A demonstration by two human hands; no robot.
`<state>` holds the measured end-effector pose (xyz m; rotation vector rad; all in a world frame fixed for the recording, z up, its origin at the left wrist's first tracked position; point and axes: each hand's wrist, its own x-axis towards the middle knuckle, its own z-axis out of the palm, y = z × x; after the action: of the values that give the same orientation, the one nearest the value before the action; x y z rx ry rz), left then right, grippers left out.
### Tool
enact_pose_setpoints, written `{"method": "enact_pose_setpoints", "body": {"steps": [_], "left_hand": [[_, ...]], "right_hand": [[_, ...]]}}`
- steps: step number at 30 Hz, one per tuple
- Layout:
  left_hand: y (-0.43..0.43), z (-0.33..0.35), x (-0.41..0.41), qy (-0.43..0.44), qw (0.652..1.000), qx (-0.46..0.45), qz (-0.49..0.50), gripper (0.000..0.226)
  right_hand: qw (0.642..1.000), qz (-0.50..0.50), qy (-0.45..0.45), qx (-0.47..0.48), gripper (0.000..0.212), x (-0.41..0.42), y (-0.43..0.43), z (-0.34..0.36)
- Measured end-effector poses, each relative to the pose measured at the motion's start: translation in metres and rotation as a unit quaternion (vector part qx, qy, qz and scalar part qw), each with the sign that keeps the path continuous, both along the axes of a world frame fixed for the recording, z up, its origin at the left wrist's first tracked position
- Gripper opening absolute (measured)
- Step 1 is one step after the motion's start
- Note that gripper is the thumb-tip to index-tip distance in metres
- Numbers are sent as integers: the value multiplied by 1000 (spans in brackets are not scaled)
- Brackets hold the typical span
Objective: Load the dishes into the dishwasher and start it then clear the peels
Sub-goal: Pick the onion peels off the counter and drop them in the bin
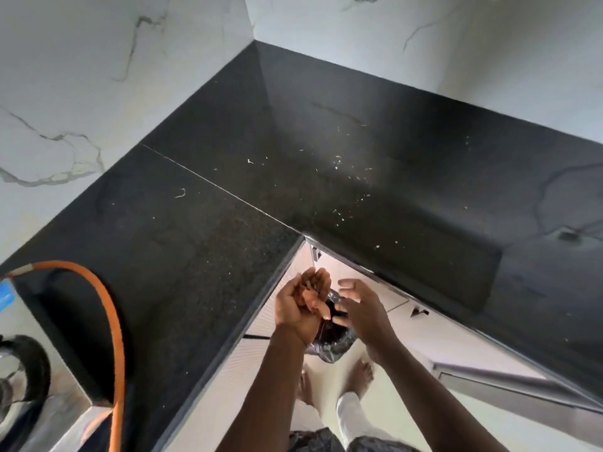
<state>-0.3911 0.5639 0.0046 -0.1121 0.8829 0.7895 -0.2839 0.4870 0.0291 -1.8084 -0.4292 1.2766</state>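
Note:
My left hand (301,303) is cupped palm up below the inner corner of the black countertop (228,177), holding a small pile of orange-pink peels (311,296). My right hand (362,309) hovers just to its right with the fingers spread and nothing in it. Under both hands stands a bin lined with a black plastic bag (332,342). Small pale scraps (337,161) lie scattered over the countertop near the corner. The dishwasher cannot be made out in this view.
A gas stove (23,370) with a burner sits at the lower left, and an orange hose (114,321) runs past it. White marble walls (65,76) back the L-shaped counter. Pale cabinet fronts (424,331) and my bare feet (359,376) show below.

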Motion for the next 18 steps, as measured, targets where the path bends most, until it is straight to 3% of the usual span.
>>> {"method": "enact_pose_setpoints", "body": {"steps": [2, 4, 10, 16, 18], "left_hand": [[0, -10, 0, 21, 1000, -2, -19, 31], [1, -20, 1, 49, 998, -1, -49, 27], [1, -66, 4, 123, 986, -1, -110, 36], [-3, -138, 9, 201, 970, 15, -135, 28], [-3, -164, 12, 246, 955, 27, -164, 21]], "right_hand": [[994, -24, 109, -14, 19, -9, -2, 5], [988, -28, 150, -4, 9, -16, 0, 0], [984, -83, 156, -9, 14, -28, 1, -43], [977, -136, 165, -14, 15, -28, 5, -116], [976, -142, 167, -15, 29, -28, 7, -156]]}}
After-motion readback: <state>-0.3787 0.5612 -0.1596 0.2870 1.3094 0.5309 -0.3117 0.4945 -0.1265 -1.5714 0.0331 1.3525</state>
